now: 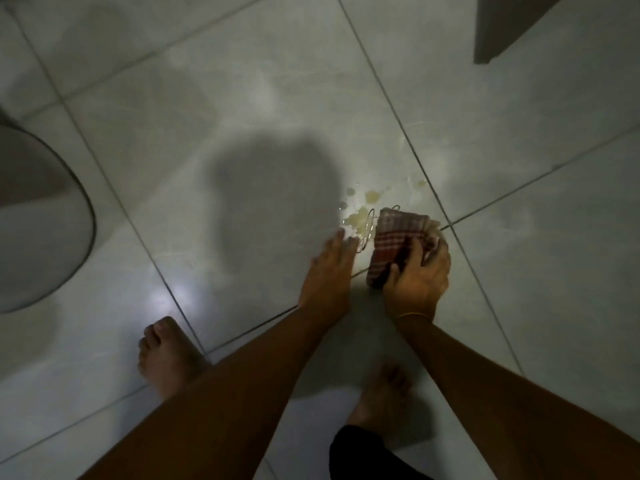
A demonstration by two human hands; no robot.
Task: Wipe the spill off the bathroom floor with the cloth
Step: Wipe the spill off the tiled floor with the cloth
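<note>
Cloth (398, 244) lower corner hidden under right hand (419, 275).

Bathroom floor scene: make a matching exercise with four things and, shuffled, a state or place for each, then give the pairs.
Things:
1. cloth
2. spill
3. left hand
4. yellow band

States or places:
A. yellowish drops on the tile
B. flat and open on the floor
C. around the right wrist
D. red-checked, bunched in the right hand's grip

Pairs: 1-D, 2-A, 3-B, 4-C
</note>
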